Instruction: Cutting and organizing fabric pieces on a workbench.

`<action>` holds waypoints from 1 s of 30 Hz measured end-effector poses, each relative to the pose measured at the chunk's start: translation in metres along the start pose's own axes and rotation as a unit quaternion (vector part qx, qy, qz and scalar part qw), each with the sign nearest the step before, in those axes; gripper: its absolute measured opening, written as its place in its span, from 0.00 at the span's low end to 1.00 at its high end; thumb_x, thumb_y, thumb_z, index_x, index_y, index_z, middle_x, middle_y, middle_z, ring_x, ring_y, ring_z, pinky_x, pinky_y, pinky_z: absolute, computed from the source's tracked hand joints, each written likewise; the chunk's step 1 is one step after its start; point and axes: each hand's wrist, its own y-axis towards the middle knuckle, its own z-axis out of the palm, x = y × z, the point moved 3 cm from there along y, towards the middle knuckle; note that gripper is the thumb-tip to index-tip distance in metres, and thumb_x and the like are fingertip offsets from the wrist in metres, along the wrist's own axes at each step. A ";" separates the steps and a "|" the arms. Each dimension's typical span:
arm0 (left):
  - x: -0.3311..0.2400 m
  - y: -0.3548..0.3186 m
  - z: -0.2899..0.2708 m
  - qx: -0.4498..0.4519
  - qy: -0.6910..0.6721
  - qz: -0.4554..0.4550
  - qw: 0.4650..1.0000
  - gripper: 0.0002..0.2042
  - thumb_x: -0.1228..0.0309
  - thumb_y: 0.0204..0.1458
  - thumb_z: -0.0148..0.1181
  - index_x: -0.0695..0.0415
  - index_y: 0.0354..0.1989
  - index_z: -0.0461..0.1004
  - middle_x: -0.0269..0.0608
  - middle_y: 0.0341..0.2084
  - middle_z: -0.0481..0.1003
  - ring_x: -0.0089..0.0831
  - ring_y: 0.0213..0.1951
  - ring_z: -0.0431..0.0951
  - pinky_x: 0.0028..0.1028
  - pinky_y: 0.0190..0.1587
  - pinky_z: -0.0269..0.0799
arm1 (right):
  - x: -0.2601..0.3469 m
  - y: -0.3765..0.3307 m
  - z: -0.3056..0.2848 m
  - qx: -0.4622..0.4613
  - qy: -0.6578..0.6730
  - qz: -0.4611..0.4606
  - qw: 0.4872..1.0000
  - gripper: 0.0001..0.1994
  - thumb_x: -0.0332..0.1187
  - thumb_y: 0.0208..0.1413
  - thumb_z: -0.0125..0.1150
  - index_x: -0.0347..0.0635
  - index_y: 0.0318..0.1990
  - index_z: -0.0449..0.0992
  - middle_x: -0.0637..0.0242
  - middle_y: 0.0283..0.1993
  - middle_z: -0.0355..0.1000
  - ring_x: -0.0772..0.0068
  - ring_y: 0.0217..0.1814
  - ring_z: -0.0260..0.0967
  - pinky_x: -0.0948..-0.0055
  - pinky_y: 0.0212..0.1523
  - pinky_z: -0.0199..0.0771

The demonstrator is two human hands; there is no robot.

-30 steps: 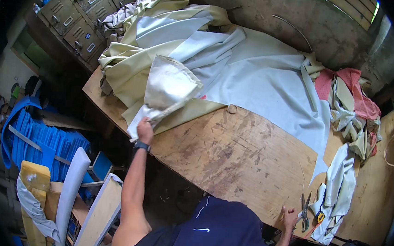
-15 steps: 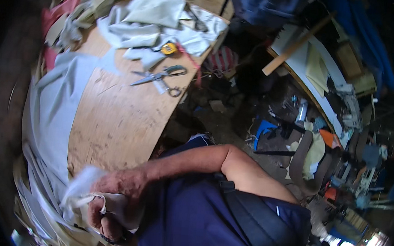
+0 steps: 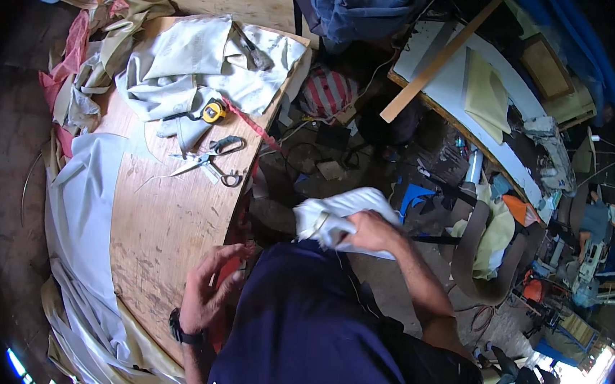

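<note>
A folded bundle of white fabric, a little blurred, hangs past the table's right edge in front of my body. My right hand grips it, fingers wrapped over its near side. At the front right edge of the wooden table, my left hand holds nothing, its fingers loosely curved and apart from the thumb. A dark watch is on that wrist. Farther up the tabletop lie scissors with their blades slightly apart, and beyond them a yellow tape measure.
Pale grey cloth drapes along the table's left side, with crumpled light fabric at the far end. To the right stands a white-topped sewing table with a wooden strip and a sewing machine. Scraps litter the floor.
The white fabric bundle has moved from the table's near left to the right, off the table, in my right hand. My left hand has let go of it. The view has shifted.
</note>
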 end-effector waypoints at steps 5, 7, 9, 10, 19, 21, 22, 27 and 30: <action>0.064 -0.016 0.004 -0.057 -0.166 -0.125 0.977 0.18 0.75 0.63 0.56 0.62 0.61 0.69 0.43 0.52 0.76 0.30 0.56 0.74 0.30 0.60 0.68 | -0.129 0.095 0.008 -0.073 -0.096 0.018 0.993 0.15 0.36 0.42 0.67 0.39 0.38 0.83 0.47 0.41 0.79 0.46 0.47 0.77 0.53 0.48 0.76; 0.079 -0.036 0.000 -0.073 -0.239 -0.133 0.959 0.19 0.74 0.64 0.55 0.61 0.63 0.67 0.43 0.53 0.75 0.30 0.56 0.74 0.30 0.59 0.69 | -0.140 0.118 -0.014 -0.117 -0.128 0.057 0.983 0.19 0.38 0.45 0.66 0.43 0.45 0.81 0.51 0.46 0.79 0.48 0.51 0.76 0.55 0.52 0.75; 0.115 -0.054 -0.002 -0.107 -0.259 -0.135 0.950 0.19 0.73 0.64 0.55 0.61 0.63 0.67 0.43 0.54 0.75 0.30 0.56 0.74 0.31 0.58 0.70 | -0.103 0.113 -0.041 -0.160 -0.252 0.026 0.954 0.27 0.42 0.44 0.72 0.45 0.54 0.76 0.53 0.51 0.77 0.51 0.57 0.73 0.57 0.58 0.72; 0.129 -0.060 -0.007 -0.120 -0.258 -0.149 0.947 0.19 0.71 0.64 0.56 0.61 0.62 0.68 0.43 0.54 0.76 0.31 0.56 0.74 0.31 0.58 0.71 | -0.120 0.121 -0.048 -0.242 -0.295 -0.003 0.925 0.26 0.42 0.45 0.73 0.45 0.53 0.75 0.53 0.50 0.77 0.49 0.56 0.73 0.55 0.57 0.72; 0.318 -0.274 -0.031 -0.508 -0.141 -0.256 0.811 0.17 0.68 0.60 0.59 0.64 0.54 0.75 0.48 0.49 0.79 0.34 0.51 0.79 0.33 0.55 0.73 | 0.146 0.193 0.050 -0.097 -0.032 -0.253 0.962 0.09 0.33 0.60 0.61 0.35 0.36 0.78 0.60 0.27 0.77 0.70 0.29 0.75 0.68 0.35 0.74; 0.359 -0.332 -0.041 -0.559 -0.127 -0.280 0.770 0.17 0.67 0.59 0.59 0.64 0.53 0.75 0.48 0.48 0.79 0.34 0.51 0.79 0.33 0.54 0.73 | 0.210 0.201 0.095 -0.071 -0.061 -0.287 0.953 0.10 0.34 0.60 0.61 0.34 0.38 0.79 0.58 0.29 0.78 0.69 0.32 0.77 0.69 0.36 0.75; 0.378 -0.361 -0.049 -0.593 -0.089 -0.321 0.733 0.18 0.67 0.58 0.60 0.64 0.53 0.75 0.49 0.48 0.79 0.36 0.51 0.79 0.33 0.54 0.74 | 0.235 0.207 0.115 -0.053 -0.075 -0.286 0.954 0.10 0.34 0.60 0.61 0.34 0.38 0.79 0.58 0.29 0.79 0.69 0.32 0.78 0.69 0.36 0.75; 0.429 -0.436 -0.124 -0.661 0.082 -0.375 0.645 0.17 0.69 0.56 0.58 0.64 0.51 0.76 0.53 0.48 0.78 0.43 0.51 0.77 0.36 0.58 0.70 | 0.316 0.253 0.173 -0.022 -0.058 -0.306 0.950 0.11 0.35 0.59 0.60 0.34 0.39 0.80 0.60 0.30 0.79 0.70 0.33 0.78 0.69 0.37 0.75; 0.463 -0.468 -0.164 -0.654 0.143 -0.349 0.656 0.19 0.65 0.53 0.62 0.61 0.52 0.75 0.56 0.50 0.75 0.51 0.55 0.73 0.42 0.59 0.67 | 0.341 0.315 0.201 -0.042 -0.062 -0.341 0.937 0.12 0.36 0.57 0.61 0.34 0.40 0.80 0.53 0.35 0.79 0.63 0.39 0.78 0.66 0.44 0.76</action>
